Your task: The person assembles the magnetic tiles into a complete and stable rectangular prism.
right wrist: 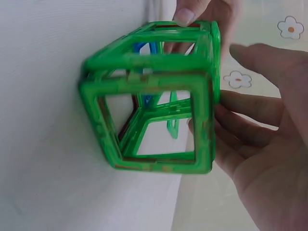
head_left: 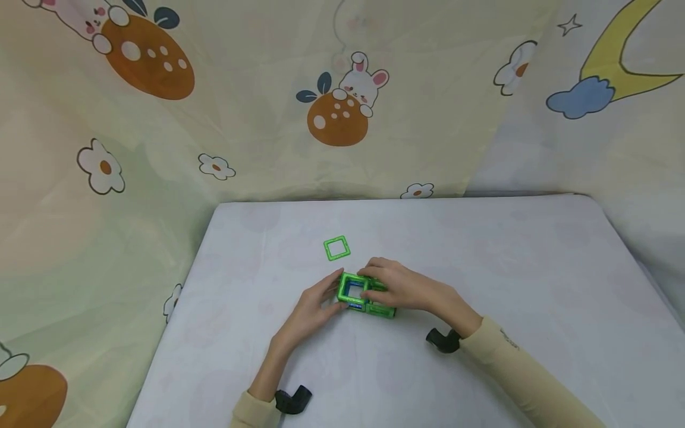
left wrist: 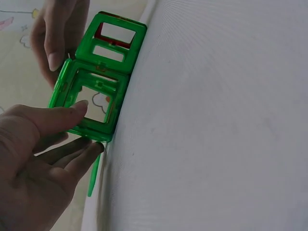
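Note:
Green magnetic tiles (head_left: pixel 381 311) form a low block of two joined box-like frames on the table, with some blue and red edges inside. At the block's left end my left hand (head_left: pixel 310 309) grips a frame, thumb on the near side and fingers on the far side, as the left wrist view shows. My right hand (head_left: pixel 401 286) is over the right part. In the right wrist view its fingers (right wrist: pixel 250 108) touch the upper side, while the thumb stands slightly apart. Behind the block a single green square tile (head_left: pixel 337 248) lies flat.
A white cloth covers the table (head_left: pixel 481 255). Its back edge meets a patterned curtain (head_left: pixel 257 119) printed with rabbits and flowers. Black curved wrist mounts (head_left: pixel 293 399) stick out from both forearms.

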Action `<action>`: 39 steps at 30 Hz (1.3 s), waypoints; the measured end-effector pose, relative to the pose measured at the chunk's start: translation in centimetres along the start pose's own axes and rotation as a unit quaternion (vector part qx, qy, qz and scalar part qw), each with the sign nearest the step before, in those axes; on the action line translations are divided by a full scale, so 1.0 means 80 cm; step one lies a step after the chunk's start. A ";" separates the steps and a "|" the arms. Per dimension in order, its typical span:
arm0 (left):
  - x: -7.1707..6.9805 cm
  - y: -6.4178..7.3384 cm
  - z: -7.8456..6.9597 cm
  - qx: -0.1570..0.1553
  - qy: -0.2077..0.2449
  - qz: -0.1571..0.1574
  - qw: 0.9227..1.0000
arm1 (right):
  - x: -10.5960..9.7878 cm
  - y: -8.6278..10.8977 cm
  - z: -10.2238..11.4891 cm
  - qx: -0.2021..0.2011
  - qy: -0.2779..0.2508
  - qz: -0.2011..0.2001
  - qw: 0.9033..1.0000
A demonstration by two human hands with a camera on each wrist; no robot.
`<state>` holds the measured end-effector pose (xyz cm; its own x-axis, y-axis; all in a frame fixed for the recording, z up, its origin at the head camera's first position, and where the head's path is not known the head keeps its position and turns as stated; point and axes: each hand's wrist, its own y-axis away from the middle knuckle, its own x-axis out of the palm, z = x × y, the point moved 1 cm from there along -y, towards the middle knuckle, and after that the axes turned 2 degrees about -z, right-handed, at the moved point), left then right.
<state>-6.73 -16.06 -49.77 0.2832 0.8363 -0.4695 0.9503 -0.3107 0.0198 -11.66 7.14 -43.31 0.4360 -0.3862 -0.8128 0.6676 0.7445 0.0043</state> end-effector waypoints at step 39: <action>0.013 -0.056 -0.023 0.037 -0.055 0.015 0.998 | 0.020 0.019 -0.064 0.038 -0.103 -0.136 0.985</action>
<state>-10.46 -12.96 -48.72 0.2914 0.7732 -0.5633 0.9282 -0.3708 -0.0289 -13.02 10.46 -47.54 0.3426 -0.6741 -0.6544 0.8168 0.5578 -0.1470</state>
